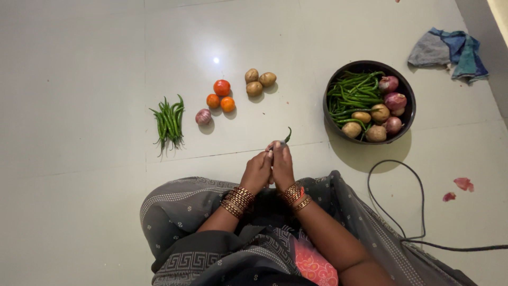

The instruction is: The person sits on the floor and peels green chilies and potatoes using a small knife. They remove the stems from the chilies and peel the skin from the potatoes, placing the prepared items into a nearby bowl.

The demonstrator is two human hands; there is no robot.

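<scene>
My left hand [257,172] and my right hand [282,166] are pressed together over my lap, both pinching one green chilli [287,135] whose curved tip sticks out above the fingers. On the pale tiled floor ahead lie a bunch of green chillies [169,123], a small purple onion [203,116], three tomatoes [221,95] and three potatoes [259,82]. A dark round bowl [407,119] to the right holds more green chillies, potatoes and red onions.
A crumpled grey and blue cloth [450,52] lies at the far right. A black cable [418,212] loops across the floor near my right knee. Two bits of pink onion peel [461,185] lie on the tiles at right.
</scene>
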